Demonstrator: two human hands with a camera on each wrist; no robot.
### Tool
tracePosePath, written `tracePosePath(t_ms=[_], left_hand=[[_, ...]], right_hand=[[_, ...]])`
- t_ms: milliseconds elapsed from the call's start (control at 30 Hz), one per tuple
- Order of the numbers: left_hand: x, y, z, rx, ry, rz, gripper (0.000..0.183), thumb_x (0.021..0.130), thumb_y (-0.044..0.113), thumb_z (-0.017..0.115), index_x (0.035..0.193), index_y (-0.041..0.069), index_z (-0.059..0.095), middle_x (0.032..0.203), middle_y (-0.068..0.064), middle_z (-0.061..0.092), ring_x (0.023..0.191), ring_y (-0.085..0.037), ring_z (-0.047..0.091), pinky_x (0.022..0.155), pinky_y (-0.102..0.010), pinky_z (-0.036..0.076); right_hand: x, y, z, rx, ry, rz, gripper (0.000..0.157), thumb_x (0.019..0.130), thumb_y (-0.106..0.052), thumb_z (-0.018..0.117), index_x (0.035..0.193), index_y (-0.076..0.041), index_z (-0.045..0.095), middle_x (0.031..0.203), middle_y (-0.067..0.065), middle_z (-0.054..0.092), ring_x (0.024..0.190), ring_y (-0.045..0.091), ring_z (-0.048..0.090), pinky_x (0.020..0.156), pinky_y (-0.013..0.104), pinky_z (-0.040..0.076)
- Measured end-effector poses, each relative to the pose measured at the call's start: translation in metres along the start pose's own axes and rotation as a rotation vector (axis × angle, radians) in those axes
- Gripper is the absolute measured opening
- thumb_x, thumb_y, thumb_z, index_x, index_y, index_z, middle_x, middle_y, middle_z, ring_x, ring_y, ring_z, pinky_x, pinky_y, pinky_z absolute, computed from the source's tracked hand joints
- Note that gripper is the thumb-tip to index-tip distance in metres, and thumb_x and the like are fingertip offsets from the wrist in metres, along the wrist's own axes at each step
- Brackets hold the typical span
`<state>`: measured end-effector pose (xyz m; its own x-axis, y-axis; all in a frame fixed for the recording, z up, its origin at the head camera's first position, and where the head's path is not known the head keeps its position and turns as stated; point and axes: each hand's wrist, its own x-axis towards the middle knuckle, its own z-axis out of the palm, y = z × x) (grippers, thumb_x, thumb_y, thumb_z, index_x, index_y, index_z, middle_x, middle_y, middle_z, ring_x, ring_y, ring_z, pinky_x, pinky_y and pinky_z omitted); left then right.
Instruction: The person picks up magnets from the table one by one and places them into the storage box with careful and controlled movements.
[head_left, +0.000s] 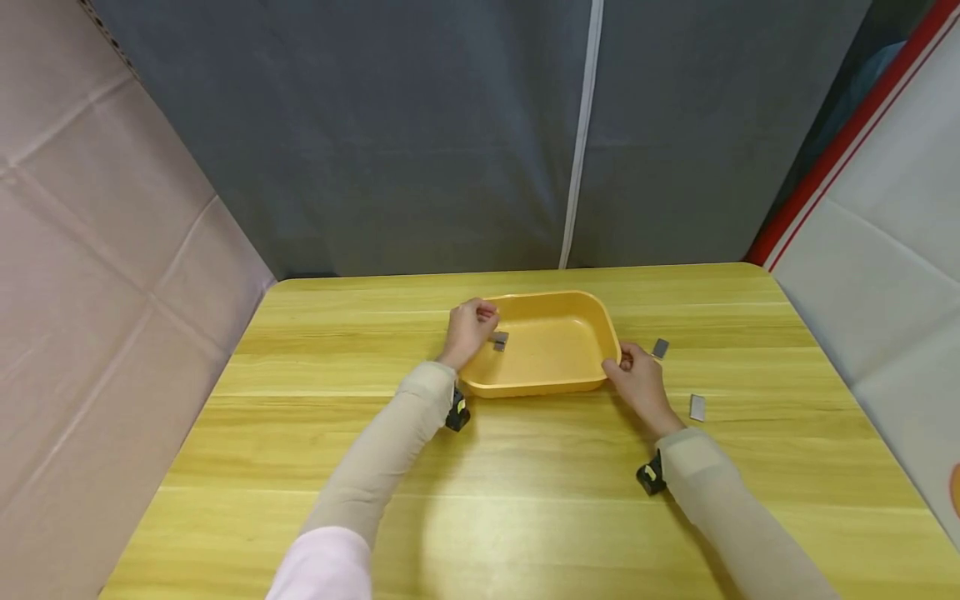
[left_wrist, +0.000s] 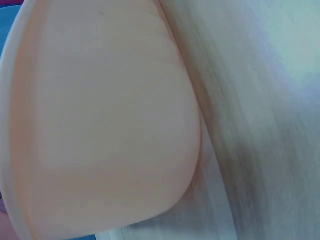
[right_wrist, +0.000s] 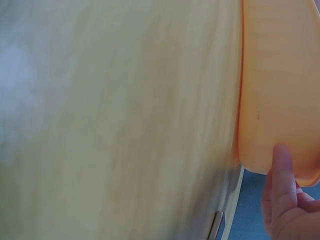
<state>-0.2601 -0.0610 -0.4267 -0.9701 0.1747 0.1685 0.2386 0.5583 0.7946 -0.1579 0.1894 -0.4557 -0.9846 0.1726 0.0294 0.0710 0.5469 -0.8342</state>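
A shallow yellow plastic tray [head_left: 555,350] is in the middle of the head view, between both hands. My left hand [head_left: 468,330] is at its left end, fingers curled at the rim; the contact is partly hidden. My right hand [head_left: 636,382] pinches the right rim near the front corner, the thumb on the outer wall in the right wrist view. Small flat grey pieces [head_left: 499,342] lie inside the tray beside my left hand, their kind unclear. The tray's outer wall [left_wrist: 115,110] fills much of the left wrist view, where only a sliver of hand shows at lower left.
Two more flat pieces lie on the wooden table [head_left: 540,500] right of the tray: a dark grey piece [head_left: 660,348] and a light grey piece [head_left: 697,407]. A grey curtain [head_left: 420,150] hangs behind the table's back edge; pale sheets flank both sides.
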Motion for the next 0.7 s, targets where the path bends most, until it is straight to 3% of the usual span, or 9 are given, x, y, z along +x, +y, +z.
tracePosePath(t_ms=[500, 700], left_hand=[[-0.018, -0.003, -0.006, -0.016, 0.062, 0.185, 0.015, 0.080, 0.001, 0.061, 0.094, -0.003, 0.060, 0.090, -0.015, 0.061, 0.077, -0.020, 0.058, 0.069, -0.024, 0.049], [-0.025, -0.003, -0.010, -0.027, 0.086, 0.221, 0.019, 0.078, -0.001, 0.062, 0.095, -0.006, 0.059, 0.090, -0.016, 0.060, 0.077, -0.022, 0.058, 0.069, -0.026, 0.049]], right_hand=[[0.001, 0.002, 0.000, -0.011, 0.006, -0.003, 0.037, 0.082, -0.012, 0.050, 0.113, 0.008, 0.051, 0.075, 0.011, 0.049, 0.063, 0.019, 0.042, 0.053, 0.022, 0.038], [0.001, 0.002, -0.001, -0.001, 0.015, -0.009, 0.037, 0.082, -0.012, 0.050, 0.112, 0.009, 0.051, 0.077, 0.012, 0.051, 0.063, 0.018, 0.043, 0.051, 0.020, 0.039]])
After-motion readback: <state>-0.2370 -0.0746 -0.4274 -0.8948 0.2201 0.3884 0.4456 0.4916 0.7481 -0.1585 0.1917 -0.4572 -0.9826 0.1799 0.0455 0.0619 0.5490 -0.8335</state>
